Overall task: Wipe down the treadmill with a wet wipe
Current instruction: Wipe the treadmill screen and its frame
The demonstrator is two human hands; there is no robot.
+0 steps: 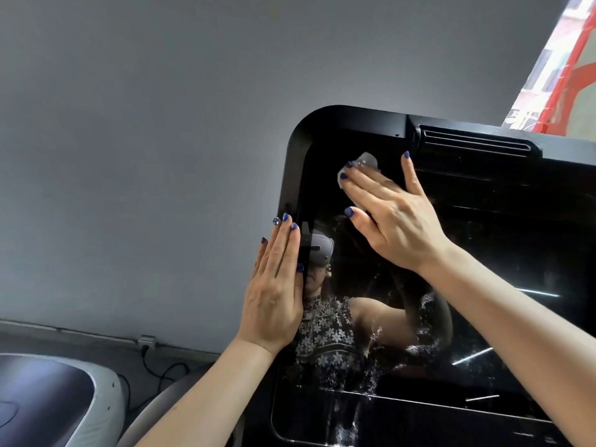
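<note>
A white wet wipe [361, 171] is pressed flat by the straight fingers of the right hand [392, 217] near the top left corner of the treadmill's black screen [483, 253]. The screen's left edge is braced by the left hand [274, 298], fingers extended, nothing gripped.

Left of the treadmill screen [451, 285] lies open room before the grey wall [161, 124].
</note>
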